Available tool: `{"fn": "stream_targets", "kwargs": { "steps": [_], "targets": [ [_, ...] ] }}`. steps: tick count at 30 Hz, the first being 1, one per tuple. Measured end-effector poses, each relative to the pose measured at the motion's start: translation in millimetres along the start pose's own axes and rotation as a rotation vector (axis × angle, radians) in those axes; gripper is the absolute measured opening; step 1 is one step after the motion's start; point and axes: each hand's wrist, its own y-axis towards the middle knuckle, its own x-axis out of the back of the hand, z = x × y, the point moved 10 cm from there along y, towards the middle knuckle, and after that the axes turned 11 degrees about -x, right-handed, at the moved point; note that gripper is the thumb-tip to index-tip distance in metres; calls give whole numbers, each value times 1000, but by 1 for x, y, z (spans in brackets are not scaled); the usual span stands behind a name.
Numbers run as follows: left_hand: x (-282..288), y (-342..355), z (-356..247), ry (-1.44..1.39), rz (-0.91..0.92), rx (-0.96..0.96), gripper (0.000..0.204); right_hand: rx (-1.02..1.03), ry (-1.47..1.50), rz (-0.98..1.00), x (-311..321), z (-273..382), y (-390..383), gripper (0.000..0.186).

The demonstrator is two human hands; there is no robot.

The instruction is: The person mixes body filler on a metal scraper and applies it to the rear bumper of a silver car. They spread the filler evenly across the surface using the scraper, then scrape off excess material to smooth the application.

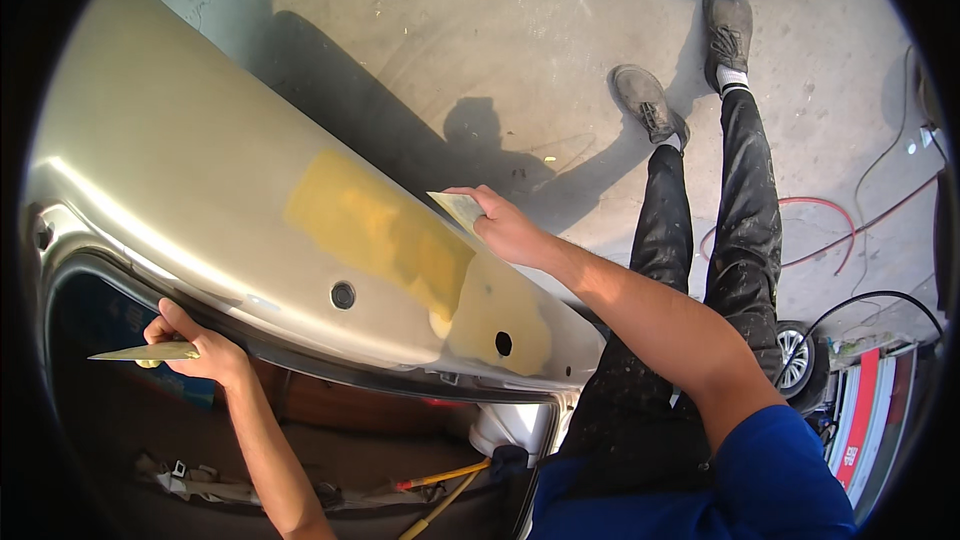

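Observation:
A beige car body panel (175,125) stretches diagonally across the left, with a yellow filler patch (370,225) spread on it. My right hand (512,233) pinches a thin, pale putty spreader (459,208) over the panel's outer edge, just right of the patch; I cannot tell whether its blade touches the surface. Above the window opening, my left hand (208,352) grips a flat putty knife (142,352), seen nearly edge-on with its tip to the left. A lump of yellowish putty shows by the fingers. Two dark round holes (343,295) lie in the panel near the filler.
Below the panel is the car's dark opening (350,440), holding straps and a yellow-handled tool (445,476). A red hose (850,230) and dark cables curve over the concrete floor (560,30) at right. A wheel (797,358) stands beyond my legs.

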Motion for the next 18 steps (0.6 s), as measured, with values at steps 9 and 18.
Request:
{"fn": "stream_targets", "kwargs": {
  "steps": [9,18],
  "targets": [
    [-2,0,-2,-21,3,4,35,4,-21,24,-17,9,14,50],
    [-3,0,-7,-30,-6,-1,36,173,-78,-100,-41,23,-39,59]
  ]
}}
